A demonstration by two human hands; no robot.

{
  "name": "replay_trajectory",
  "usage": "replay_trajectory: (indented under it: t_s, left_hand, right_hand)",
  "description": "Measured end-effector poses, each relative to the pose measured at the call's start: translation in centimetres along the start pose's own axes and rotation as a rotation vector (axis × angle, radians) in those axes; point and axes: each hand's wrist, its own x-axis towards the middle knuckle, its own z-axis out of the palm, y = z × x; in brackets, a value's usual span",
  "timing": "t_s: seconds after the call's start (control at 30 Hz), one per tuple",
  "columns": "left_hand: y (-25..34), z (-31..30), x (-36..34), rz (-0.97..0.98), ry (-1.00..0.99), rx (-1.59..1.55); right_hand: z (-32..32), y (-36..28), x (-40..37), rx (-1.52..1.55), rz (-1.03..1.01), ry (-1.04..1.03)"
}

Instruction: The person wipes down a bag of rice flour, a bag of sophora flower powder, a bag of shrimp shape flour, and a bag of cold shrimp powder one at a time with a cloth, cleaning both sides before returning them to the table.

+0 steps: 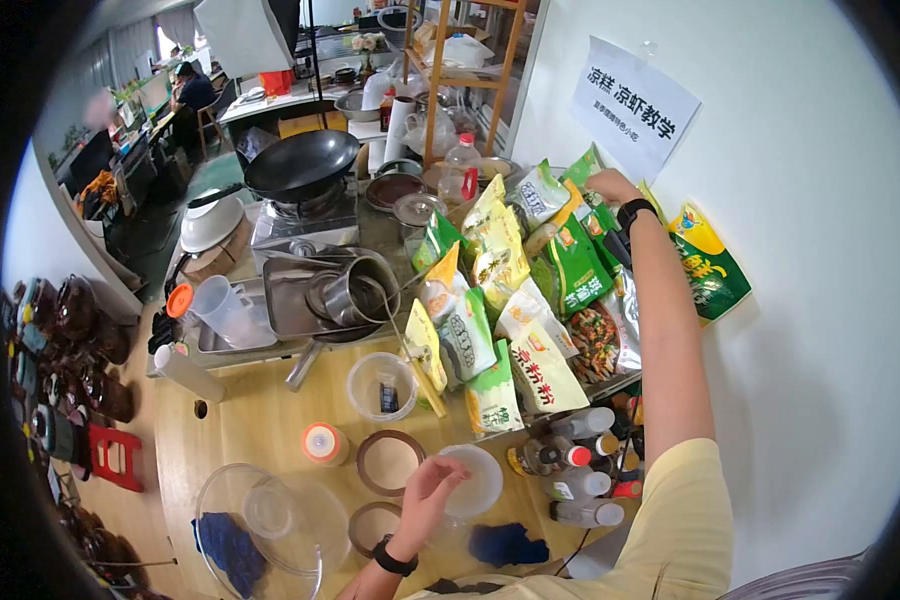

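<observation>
My right hand reaches across to the back of the packets, beside a green packet. Its fingers curl down among the bags, and whatever they hold is hidden. On the near side, my left hand hovers with loosely bent fingers and nothing in it. Just beyond it is a round translucent tub. Two brown rings, one like a tape roll, lie to its left. Several standing food packets fill the tray, among them a cream-coloured packet and a yellow packet.
Several bottles stand at the table's right edge. A large clear bowl, a dark blue cloth and a clear round tub are on the wooden table. Behind are a metal pot, a plastic jug and a black wok.
</observation>
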Motion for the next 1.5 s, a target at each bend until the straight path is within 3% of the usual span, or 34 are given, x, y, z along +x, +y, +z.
replay_trajectory:
  t_s: [0.17,0.27,0.37,0.47,0.67,1.03,1.27,1.43,1.5]
  left_hand:
    - [0.2,0.0,-0.5,-0.013,0.001,-0.012]
    - [-0.3,0.0,-0.6,-0.010,-0.018,-0.003]
    - [-0.4,0.1,-0.8,-0.023,-0.039,0.007]
    - [-0.4,0.3,-1.0,-0.029,-0.063,0.000]
    - [-0.3,0.5,-1.3,-0.030,-0.100,-0.013]
    - [-0.8,1.3,-2.6,-0.034,-0.167,0.036]
    - [-0.3,1.4,-4.5,-0.002,-0.141,0.028]
    - [0.4,0.7,-5.2,0.243,-0.045,0.085]
    - [0.4,0.4,-5.6,0.283,0.088,0.105]
  right_hand:
    - [0.8,-0.1,0.4,-0.035,0.056,0.002]
    - [-1.8,-3.3,-2.6,-0.132,0.001,0.024]
    - [-1.2,-3.1,-2.9,0.181,0.058,0.129]
    - [-3.1,-3.3,-5.0,0.513,0.033,-0.080]
    - [-5.9,-4.8,-8.7,0.911,-0.046,-0.067]
    - [-11.9,-8.7,-15.4,0.896,-0.260,-0.008]
    - [-12.8,-11.7,-23.9,0.707,-0.397,-0.190]
    - [-11.3,-13.1,-32.8,0.737,-0.596,-0.370]
    - [-10.2,-13.2,-36.8,0.771,-0.668,-0.461]
